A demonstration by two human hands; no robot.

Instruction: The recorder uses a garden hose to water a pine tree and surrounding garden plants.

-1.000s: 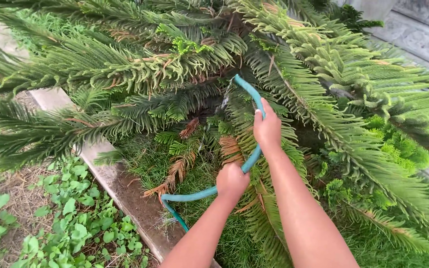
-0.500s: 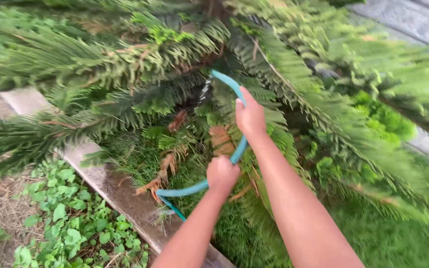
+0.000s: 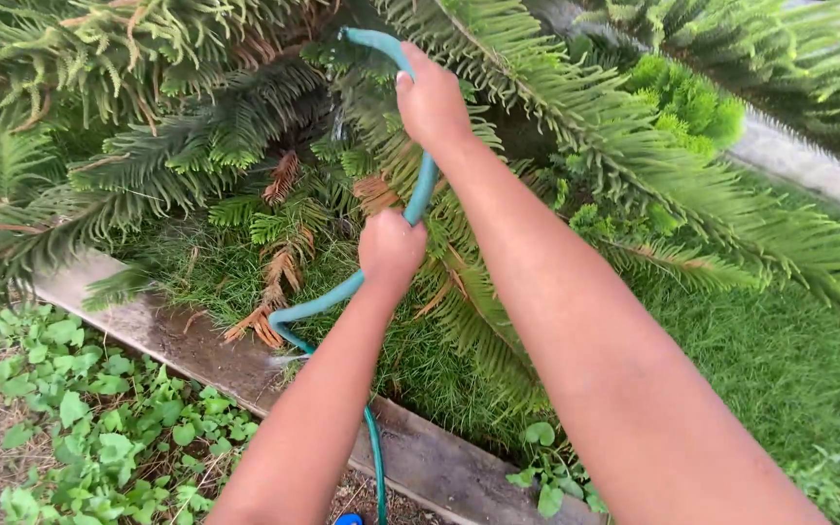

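From the head view, the right hand (image 3: 432, 97) grips a green hose (image 3: 418, 199) near its far end, up among the fern-like branches (image 3: 196, 146). The left hand (image 3: 391, 248) is closed around the same hose nearer in. The hose curves left, then down over a concrete curb (image 3: 187, 340) beside leafy weeds (image 3: 99, 428).

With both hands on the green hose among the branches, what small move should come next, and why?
Probably tilt the hose end a little lower with the right hand. The open end sits high among the conifer branches, while the left hand grips the bend below, so the water may land on foliage rather than near the base.
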